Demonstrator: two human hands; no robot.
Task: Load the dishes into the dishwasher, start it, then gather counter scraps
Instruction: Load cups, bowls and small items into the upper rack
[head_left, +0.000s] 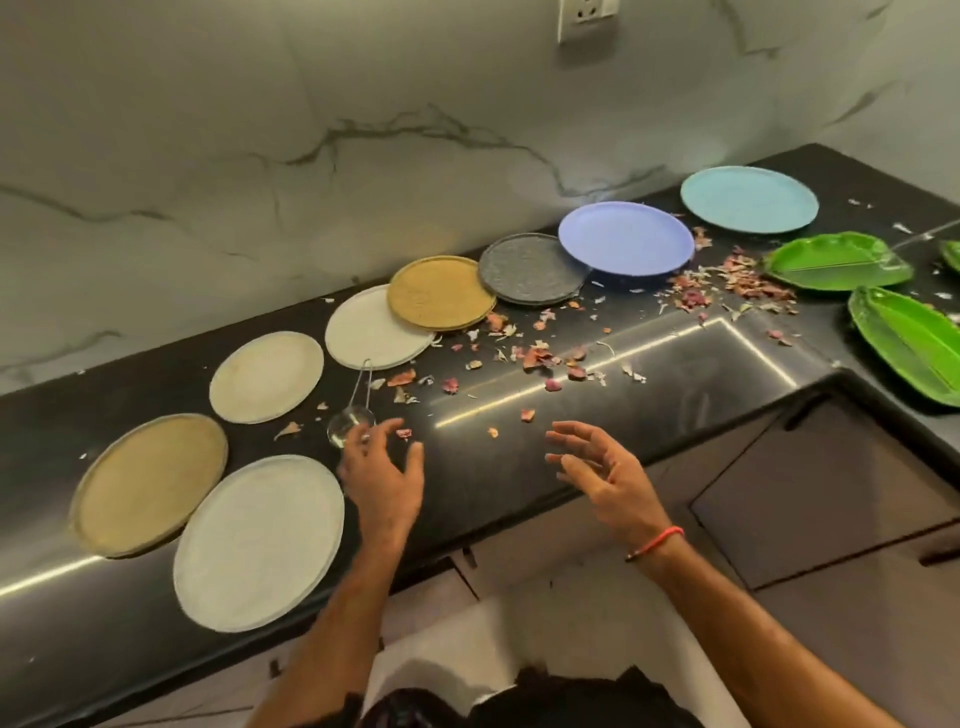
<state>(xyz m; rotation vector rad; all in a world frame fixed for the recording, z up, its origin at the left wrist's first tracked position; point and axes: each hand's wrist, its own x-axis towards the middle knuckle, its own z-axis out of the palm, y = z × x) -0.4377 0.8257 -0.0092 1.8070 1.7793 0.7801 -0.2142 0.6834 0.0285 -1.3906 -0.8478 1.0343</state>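
Note:
Several round plates lie in a row along the black counter (519, 457): a tan plate (148, 483), a pale grey plate (258, 540), a cream plate (266, 376), a white plate (371, 330), a gold plate (440, 292), a dark grey plate (530, 267), a violet plate (626, 237) and a light blue plate (749, 199). Onion-skin scraps (540, 356) litter the middle. My left hand (382, 475) hovers open beside a small metal strainer (356, 415). My right hand (605, 473) hovers open above the counter's front edge, holding nothing.
Two green leaf-shaped plates (836, 260) (909, 340) lie at the right corner of the counter. A marble wall with a socket (587, 15) rises behind. Dark cabinet fronts (831, 488) stand below the counter at right.

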